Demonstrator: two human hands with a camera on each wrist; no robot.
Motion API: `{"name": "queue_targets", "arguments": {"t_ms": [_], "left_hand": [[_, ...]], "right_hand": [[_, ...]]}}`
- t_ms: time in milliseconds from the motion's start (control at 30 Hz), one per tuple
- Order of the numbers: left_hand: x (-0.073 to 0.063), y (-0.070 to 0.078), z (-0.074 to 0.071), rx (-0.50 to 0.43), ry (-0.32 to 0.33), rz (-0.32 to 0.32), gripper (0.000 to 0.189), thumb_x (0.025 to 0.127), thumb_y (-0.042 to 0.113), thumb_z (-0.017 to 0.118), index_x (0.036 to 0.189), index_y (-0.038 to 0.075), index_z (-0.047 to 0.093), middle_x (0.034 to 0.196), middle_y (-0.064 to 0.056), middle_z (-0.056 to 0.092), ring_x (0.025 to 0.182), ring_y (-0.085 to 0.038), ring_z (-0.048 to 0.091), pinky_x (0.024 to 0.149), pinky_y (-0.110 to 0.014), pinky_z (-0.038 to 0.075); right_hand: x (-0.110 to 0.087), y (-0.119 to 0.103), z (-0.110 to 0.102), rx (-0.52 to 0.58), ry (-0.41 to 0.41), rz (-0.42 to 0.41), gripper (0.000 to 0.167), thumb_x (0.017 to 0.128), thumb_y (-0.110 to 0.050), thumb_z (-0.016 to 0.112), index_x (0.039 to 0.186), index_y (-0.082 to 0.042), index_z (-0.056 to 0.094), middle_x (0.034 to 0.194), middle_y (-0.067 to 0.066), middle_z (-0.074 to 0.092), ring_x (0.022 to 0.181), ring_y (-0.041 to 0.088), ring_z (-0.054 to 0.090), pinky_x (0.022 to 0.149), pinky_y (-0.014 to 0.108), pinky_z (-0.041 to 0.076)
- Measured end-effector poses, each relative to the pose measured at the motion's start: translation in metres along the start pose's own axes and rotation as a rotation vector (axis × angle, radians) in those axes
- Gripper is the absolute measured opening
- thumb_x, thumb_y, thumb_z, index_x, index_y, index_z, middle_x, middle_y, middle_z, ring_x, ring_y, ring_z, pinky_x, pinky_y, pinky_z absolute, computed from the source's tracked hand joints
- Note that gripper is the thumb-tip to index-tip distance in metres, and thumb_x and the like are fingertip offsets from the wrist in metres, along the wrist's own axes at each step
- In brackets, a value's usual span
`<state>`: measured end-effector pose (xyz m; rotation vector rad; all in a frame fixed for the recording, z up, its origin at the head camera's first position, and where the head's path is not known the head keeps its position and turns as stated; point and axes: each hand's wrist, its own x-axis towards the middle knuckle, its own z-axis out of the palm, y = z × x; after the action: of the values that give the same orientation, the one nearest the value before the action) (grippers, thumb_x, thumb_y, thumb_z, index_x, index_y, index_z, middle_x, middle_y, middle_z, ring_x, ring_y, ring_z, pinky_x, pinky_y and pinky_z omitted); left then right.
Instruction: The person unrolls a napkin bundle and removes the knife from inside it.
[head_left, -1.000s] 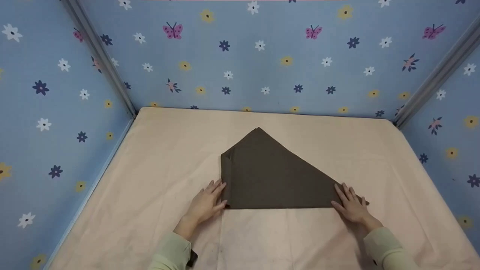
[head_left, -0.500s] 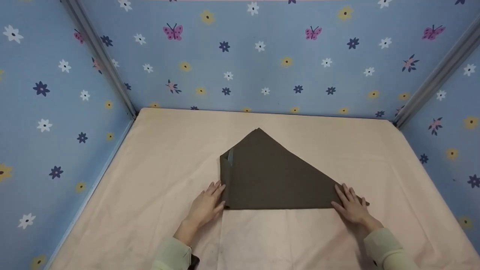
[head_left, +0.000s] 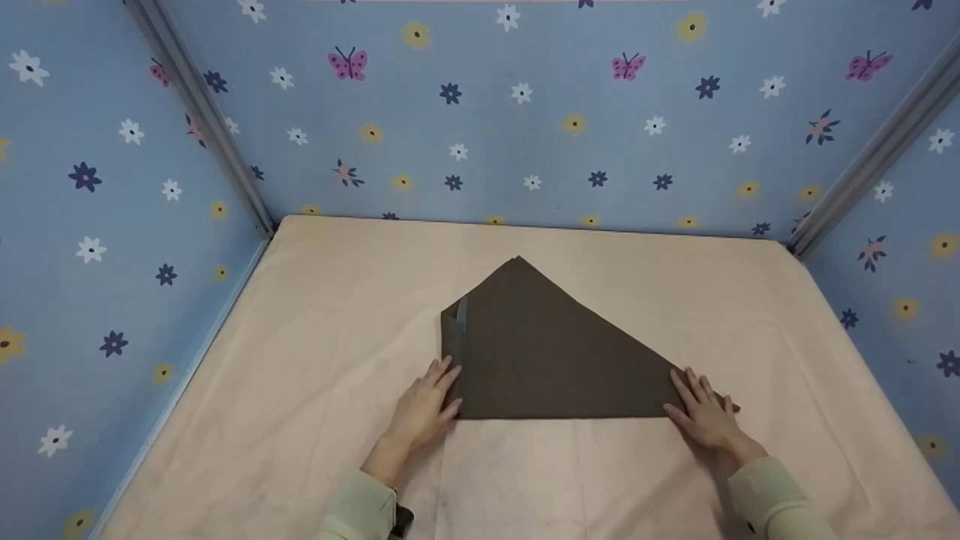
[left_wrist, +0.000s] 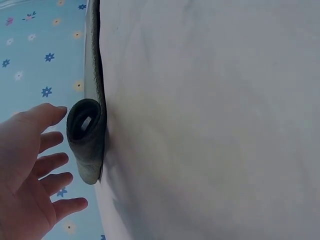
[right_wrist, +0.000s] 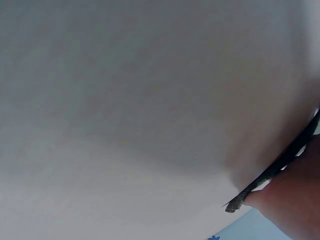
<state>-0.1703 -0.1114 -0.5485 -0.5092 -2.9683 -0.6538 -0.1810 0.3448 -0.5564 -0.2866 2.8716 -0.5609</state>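
Observation:
A dark brown folded cloth lies on the table, peaked at the back and tapering to a point on the right. Its left edge is rolled over into a narrow tube; the left wrist view shows the hollow end of this roll with something pale inside. My left hand is at that rolled edge, fingers extended and fingertips over it in the head view. On the cloth's right corner my right hand rests with fingers spread. In the right wrist view, the thumb sits against the thin cloth edge.
A pale peach covering spreads over the table. Blue panels printed with flowers and butterflies stand at the back and both sides, joined by grey posts at the corners.
My left hand has shifted slightly right, its fingertips further over the rolled edge. A light grey strip now shows near the roll's upper end. The right hand stays in place.

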Motion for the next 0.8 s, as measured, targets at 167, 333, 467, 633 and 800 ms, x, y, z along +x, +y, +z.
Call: {"name": "queue_targets", "arguments": {"t_ms": [167,333,467,633,800], "left_hand": [[0.006,0.002,0.003,0.017,-0.024,-0.006,0.05,0.088,0.027,0.054,0.131,0.005,0.042,0.141,-0.012,0.029,0.129,-0.031,0.023,0.096,-0.05,0.03],[0.014,0.004,0.006,0.035,-0.041,-0.002,0.051,0.088,0.029,0.054,0.132,0.006,0.041,0.143,-0.011,0.026,0.13,-0.032,0.02,0.097,-0.05,0.029],[0.02,0.003,0.01,0.053,-0.046,0.005,0.052,0.088,0.03,0.053,0.132,0.006,0.041,0.143,-0.011,0.025,0.131,-0.031,0.018,0.097,-0.05,0.029],[0.027,0.004,0.013,0.05,-0.046,0.001,0.052,0.088,0.03,0.054,0.132,0.006,0.042,0.143,-0.009,0.025,0.131,-0.032,0.017,0.096,-0.052,0.029],[0.032,0.004,0.015,0.04,-0.049,-0.007,0.052,0.087,0.031,0.055,0.132,0.008,0.043,0.144,-0.008,0.024,0.131,-0.035,0.015,0.094,-0.055,0.029]], "right_hand": [[0.0,0.001,0.0,0.002,-0.003,0.0,0.066,0.093,-0.04,0.038,0.139,0.003,0.018,0.142,0.029,0.004,0.127,0.048,0.001,0.089,0.07,-0.004],[0.0,0.0,0.0,0.003,-0.004,0.006,0.066,0.093,-0.041,0.038,0.139,0.002,0.018,0.142,0.029,0.005,0.127,0.048,0.001,0.089,0.07,-0.004],[0.0,0.0,0.0,0.003,-0.005,0.004,0.067,0.093,-0.042,0.038,0.139,0.002,0.018,0.141,0.029,0.005,0.127,0.048,0.001,0.089,0.07,-0.003],[0.001,0.0,0.0,-0.003,-0.003,0.006,0.066,0.093,-0.041,0.038,0.139,0.002,0.018,0.142,0.028,0.005,0.127,0.048,0.002,0.089,0.07,-0.003],[0.001,0.0,0.0,0.001,-0.003,0.005,0.065,0.093,-0.04,0.039,0.139,0.002,0.018,0.142,0.028,0.005,0.127,0.047,0.001,0.089,0.07,-0.003]]}}
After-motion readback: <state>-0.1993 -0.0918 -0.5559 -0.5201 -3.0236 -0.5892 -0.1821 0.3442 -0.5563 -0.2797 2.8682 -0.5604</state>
